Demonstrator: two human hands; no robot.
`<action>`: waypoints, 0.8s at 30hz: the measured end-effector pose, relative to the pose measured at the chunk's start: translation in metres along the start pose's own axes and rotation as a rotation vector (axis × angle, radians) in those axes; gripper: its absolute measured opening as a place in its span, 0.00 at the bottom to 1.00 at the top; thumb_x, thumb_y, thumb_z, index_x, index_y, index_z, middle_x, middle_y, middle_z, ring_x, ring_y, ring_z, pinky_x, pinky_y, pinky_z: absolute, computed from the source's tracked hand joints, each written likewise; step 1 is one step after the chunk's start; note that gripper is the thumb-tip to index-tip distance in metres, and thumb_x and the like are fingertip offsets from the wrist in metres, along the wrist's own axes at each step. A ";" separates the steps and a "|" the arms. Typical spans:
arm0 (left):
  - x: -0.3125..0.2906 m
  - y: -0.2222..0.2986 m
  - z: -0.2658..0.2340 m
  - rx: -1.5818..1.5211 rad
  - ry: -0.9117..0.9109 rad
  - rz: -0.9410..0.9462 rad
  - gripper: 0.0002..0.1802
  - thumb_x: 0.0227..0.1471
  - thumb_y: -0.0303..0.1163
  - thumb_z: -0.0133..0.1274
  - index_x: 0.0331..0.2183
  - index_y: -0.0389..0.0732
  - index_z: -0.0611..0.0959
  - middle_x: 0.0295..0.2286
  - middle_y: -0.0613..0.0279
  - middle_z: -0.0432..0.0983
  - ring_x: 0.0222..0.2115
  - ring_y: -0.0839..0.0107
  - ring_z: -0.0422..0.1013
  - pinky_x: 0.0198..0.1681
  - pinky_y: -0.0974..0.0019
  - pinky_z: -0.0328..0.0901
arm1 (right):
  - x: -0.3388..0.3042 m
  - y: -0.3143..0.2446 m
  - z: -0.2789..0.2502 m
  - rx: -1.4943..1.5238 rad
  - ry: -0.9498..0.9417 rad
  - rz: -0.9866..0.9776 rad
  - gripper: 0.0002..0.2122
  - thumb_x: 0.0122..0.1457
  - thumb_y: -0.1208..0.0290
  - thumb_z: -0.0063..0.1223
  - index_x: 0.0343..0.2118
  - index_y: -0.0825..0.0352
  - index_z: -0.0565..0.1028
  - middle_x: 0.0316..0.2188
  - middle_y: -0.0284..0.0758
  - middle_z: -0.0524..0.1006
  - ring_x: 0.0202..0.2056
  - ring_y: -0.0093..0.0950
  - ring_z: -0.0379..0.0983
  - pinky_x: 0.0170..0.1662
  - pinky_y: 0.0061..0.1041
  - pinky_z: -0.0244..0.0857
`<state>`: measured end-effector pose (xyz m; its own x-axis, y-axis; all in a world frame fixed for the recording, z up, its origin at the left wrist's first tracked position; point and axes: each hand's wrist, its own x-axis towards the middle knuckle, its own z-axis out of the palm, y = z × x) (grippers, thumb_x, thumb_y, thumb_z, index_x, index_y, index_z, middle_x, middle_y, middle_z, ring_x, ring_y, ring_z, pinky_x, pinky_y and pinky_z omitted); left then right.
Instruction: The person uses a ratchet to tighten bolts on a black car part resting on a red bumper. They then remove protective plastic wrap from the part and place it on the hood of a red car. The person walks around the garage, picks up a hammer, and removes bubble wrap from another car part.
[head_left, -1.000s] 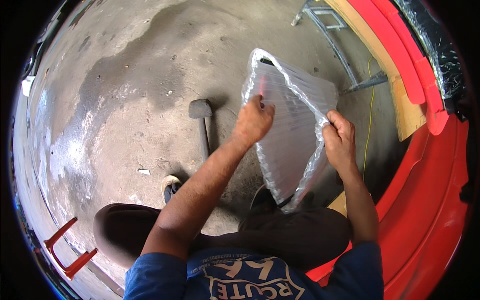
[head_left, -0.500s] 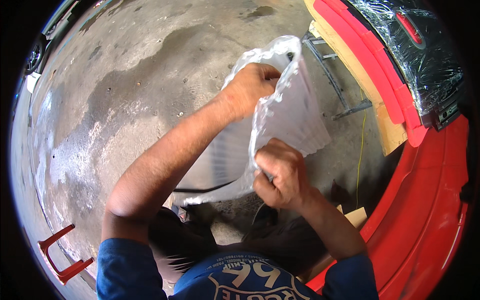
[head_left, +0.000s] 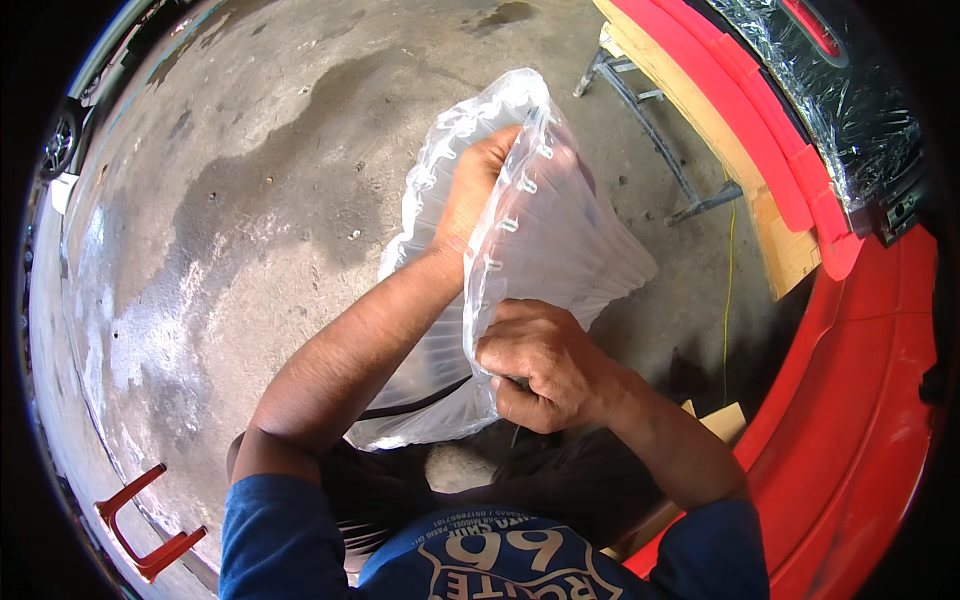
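Observation:
A clear plastic air-column cushioning bag (head_left: 590, 250) hangs between my hands, its ribbed rim spread apart at the top. My left hand (head_left: 478, 190) reaches into its mouth, and the film covers the fingers, so their grip is hidden. Closed on the near edge of that rim, my right hand (head_left: 545, 365) pinches the plastic between thumb and curled fingers. A dark, thin strap-like strip (head_left: 415, 402) shows at the lower left of the bag; I cannot tell whether it is inside or behind.
Curving along the right side is a large red body panel (head_left: 850, 400). Behind it are cardboard (head_left: 780, 245), a metal stand (head_left: 650, 125) and a black part in clear wrap (head_left: 850, 130). A yellow cord (head_left: 730, 310) crosses the concrete floor (head_left: 270, 200). Red legs (head_left: 150, 530) stick up at lower left.
The bag's mouth has turned and its near rim now crosses in front of my left fingers. My left hand has shifted slightly left and down; my right hand keeps its grip, slightly lower.

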<state>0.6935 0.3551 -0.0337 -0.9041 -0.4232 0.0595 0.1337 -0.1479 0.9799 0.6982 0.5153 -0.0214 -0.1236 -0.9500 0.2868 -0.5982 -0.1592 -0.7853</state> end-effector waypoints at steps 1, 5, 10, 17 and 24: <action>0.000 -0.003 0.002 -0.009 -0.013 0.076 0.21 0.55 0.43 0.60 0.32 0.32 0.81 0.25 0.62 0.79 0.25 0.78 0.72 0.29 0.69 0.69 | -0.001 0.001 -0.003 -0.010 -0.003 -0.002 0.04 0.37 0.77 0.50 0.19 0.66 0.68 0.18 0.39 0.69 0.26 0.42 0.67 0.32 0.38 0.64; 0.009 -0.014 0.005 0.194 0.151 0.063 0.20 0.52 0.41 0.60 0.28 0.30 0.81 0.19 0.56 0.77 0.22 0.74 0.71 0.27 0.65 0.68 | -0.004 0.000 -0.015 -0.026 -0.069 -0.003 0.04 0.38 0.76 0.51 0.19 0.66 0.68 0.18 0.38 0.69 0.26 0.40 0.68 0.32 0.38 0.63; 0.023 -0.017 0.000 0.512 0.263 0.186 0.20 0.45 0.39 0.62 0.25 0.29 0.79 0.19 0.44 0.76 0.22 0.52 0.75 0.28 0.56 0.68 | -0.014 -0.006 -0.021 0.167 0.148 0.020 0.06 0.52 0.73 0.51 0.21 0.67 0.70 0.18 0.35 0.71 0.21 0.32 0.66 0.28 0.32 0.62; 0.016 0.039 -0.013 0.291 -0.031 0.239 0.15 0.50 0.36 0.60 0.26 0.31 0.81 0.20 0.53 0.78 0.19 0.66 0.74 0.23 0.65 0.68 | -0.028 0.059 -0.063 -0.343 0.823 0.186 0.23 0.62 0.54 0.52 0.48 0.71 0.71 0.44 0.39 0.72 0.46 0.29 0.65 0.51 0.29 0.58; -0.006 0.113 -0.058 0.235 0.150 0.091 0.15 0.59 0.38 0.51 0.38 0.35 0.83 0.24 0.56 0.80 0.23 0.70 0.76 0.24 0.71 0.69 | -0.062 0.098 -0.084 -0.338 0.617 0.338 0.30 0.63 0.39 0.44 0.30 0.69 0.73 0.19 0.38 0.68 0.24 0.31 0.67 0.32 0.34 0.61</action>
<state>0.7377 0.2894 0.0660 -0.8202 -0.5554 0.1371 0.0979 0.0998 0.9902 0.5811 0.5813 -0.0701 -0.7009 -0.5953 0.3929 -0.6463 0.2971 -0.7028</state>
